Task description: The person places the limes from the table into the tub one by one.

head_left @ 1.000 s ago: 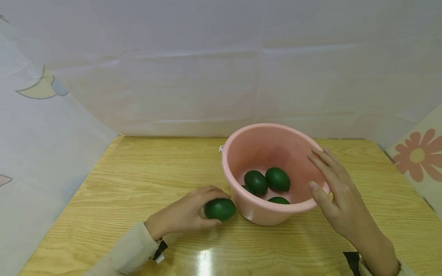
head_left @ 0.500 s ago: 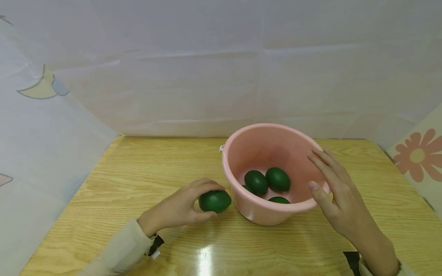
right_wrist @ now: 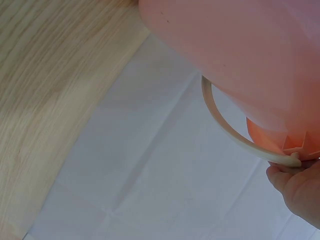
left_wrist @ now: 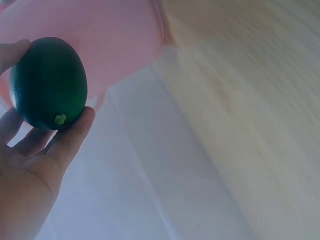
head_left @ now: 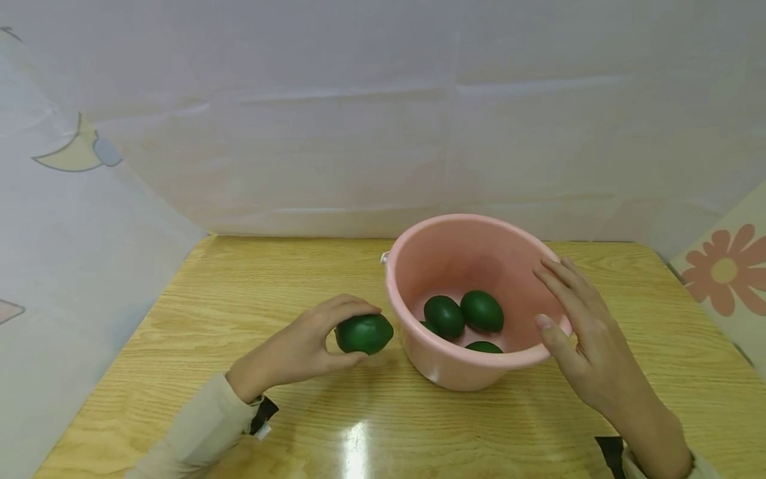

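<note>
My left hand [head_left: 305, 346] holds a smooth, dark green avocado-like fruit [head_left: 364, 334] between thumb and fingers, just left of the pink bucket [head_left: 461, 372]. A pale stem nub shows on this fruit [left_wrist: 49, 82] in the left wrist view, with the fingers of the left hand [left_wrist: 37, 155] behind and below it. At the bucket's right rim, my right hand [head_left: 589, 339] grips the edge, its fingertips and thumb tip over the opening. Inside the bucket lie several similar green fruits [head_left: 481, 311], some partly hidden by the front wall. The right wrist view shows my right hand [right_wrist: 297, 190] beside the handle's pivot.
The bucket leans with its mouth towards me on a wooden table [head_left: 257, 286]. Its pale handle [right_wrist: 225, 125] hangs in the right wrist view. A whitish sheet [head_left: 335, 153] stands behind the table, with printed side sheets at left and right.
My left hand has lifted the green fruit away from me and slightly left, along the bucket's side. The right hand and the bucket have stayed in place.
</note>
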`<state>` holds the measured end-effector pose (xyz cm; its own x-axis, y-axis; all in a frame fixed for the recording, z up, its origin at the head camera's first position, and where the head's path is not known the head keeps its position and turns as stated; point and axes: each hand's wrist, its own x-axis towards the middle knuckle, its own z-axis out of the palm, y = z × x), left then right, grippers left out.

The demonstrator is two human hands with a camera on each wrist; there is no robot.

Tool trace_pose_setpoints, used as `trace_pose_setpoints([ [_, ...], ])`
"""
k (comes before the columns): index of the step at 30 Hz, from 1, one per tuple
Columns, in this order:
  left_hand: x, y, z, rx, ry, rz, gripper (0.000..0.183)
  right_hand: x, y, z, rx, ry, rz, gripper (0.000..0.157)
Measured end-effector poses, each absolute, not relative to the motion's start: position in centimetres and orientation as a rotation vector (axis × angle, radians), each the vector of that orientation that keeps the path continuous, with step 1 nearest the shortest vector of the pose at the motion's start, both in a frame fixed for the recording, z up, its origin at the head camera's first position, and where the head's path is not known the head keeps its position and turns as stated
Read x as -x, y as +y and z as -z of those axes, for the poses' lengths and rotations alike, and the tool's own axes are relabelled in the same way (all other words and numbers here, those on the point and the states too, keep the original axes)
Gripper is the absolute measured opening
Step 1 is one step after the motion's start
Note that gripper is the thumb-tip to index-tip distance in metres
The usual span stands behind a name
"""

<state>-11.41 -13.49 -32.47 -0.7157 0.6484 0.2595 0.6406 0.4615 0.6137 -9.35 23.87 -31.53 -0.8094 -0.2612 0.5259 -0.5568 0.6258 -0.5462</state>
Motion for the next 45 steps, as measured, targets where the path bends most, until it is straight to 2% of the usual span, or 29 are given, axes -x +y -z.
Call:
trace_pose_setpoints([
  [45,12.8,-14.6,28.2,-1.303,2.9,-1.112,0.059,9.4,23.8,31.5,-0.651,-2.443,-1.002,0.056],
])
